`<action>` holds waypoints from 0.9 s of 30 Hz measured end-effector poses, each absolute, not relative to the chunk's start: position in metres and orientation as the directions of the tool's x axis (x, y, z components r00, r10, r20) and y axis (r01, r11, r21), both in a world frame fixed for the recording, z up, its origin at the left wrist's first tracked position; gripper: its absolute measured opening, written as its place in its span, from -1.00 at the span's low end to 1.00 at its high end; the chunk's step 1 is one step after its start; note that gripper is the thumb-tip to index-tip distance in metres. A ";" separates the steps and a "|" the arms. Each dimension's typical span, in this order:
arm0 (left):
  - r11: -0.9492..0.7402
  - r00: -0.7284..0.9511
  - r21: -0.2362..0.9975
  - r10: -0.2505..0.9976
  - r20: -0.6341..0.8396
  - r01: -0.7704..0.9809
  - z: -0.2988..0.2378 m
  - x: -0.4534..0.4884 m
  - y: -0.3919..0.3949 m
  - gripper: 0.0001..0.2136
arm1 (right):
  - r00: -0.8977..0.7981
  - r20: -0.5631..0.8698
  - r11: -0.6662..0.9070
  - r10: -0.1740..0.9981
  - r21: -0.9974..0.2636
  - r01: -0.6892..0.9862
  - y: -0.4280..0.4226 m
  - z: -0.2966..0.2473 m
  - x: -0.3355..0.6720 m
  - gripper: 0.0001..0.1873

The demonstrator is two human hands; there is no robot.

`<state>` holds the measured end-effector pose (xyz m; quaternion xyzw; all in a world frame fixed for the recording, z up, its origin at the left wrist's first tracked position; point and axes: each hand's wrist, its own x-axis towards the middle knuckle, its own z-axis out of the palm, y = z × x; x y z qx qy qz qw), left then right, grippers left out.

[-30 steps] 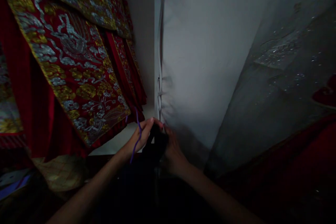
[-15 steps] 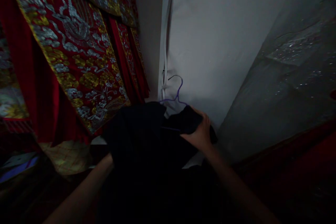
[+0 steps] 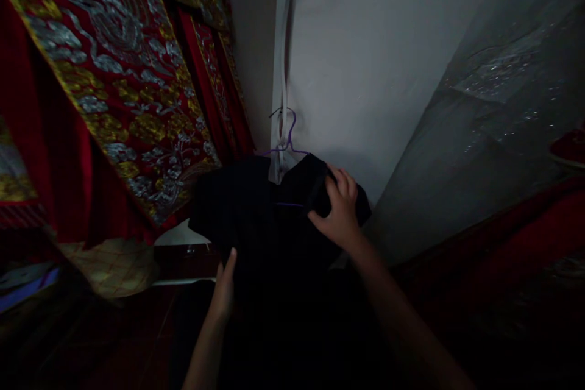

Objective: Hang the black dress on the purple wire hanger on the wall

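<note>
A dark short-sleeved garment (image 3: 242, 201), perhaps a shirt, hangs on a thin purple hanger (image 3: 291, 128). The hanger's hook lies against the white cords (image 3: 284, 61) running down the wall; whether it is caught on them I cannot tell. My right hand (image 3: 339, 207) pinches the cloth at the right side of the neck opening, thumb in front. Lower on the left, my left hand (image 3: 223, 283) holds the garment's side below the sleeve, its thumb on the front and its other fingers mostly hidden. The garment's lower part fades into darkness.
Red cloth (image 3: 132, 103) embroidered in gold and silver hangs close on the left. Clear plastic sheeting (image 3: 493, 91) covers the right side, with red fabric (image 3: 516, 244) below it. A checked cloth bundle (image 3: 109, 262) sits low left. The light is dim.
The hanger and garment have shifted left and up in view, bringing the hook over the cords. My left hand has come out from behind the cloth, its thumb now on the front.
</note>
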<state>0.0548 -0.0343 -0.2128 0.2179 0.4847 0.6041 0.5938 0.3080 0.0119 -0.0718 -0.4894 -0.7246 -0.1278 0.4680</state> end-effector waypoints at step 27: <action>0.577 0.137 0.599 0.774 -0.618 -0.556 -0.196 0.072 -0.086 -0.58 | 0.021 -0.031 -0.029 0.999 -0.997 -0.075 -0.054 -0.191 0.223 -0.54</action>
